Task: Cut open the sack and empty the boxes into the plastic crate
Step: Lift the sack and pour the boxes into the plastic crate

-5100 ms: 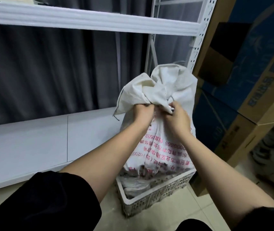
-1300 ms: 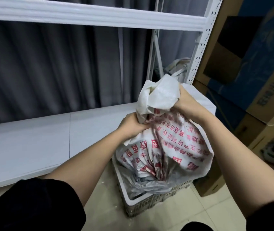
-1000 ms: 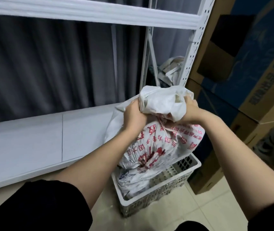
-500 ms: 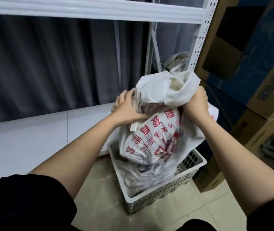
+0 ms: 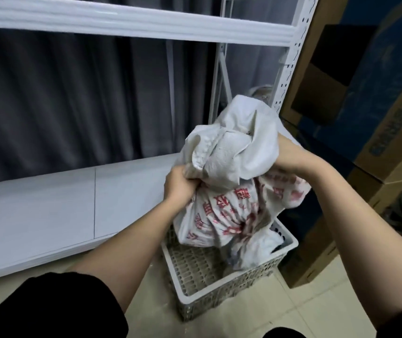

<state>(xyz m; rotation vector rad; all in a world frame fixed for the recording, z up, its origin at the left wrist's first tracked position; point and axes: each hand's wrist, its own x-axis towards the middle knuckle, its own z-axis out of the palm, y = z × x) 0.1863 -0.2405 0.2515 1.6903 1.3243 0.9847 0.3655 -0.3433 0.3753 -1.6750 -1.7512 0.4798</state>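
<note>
White sack (image 5: 234,191) with red print held bunched above plastic crate (image 5: 221,292), lower end hanging into crate. Sack gripped at left side by left hand (image 5: 179,185), at upper right by right hand (image 5: 290,158). Crate set on tiled floor (image 5: 300,311), beside white shelving (image 5: 131,20). Cardboard boxes (image 5: 370,98) stacked at right. Dark curtain (image 5: 73,98) seen behind shelving.
</note>
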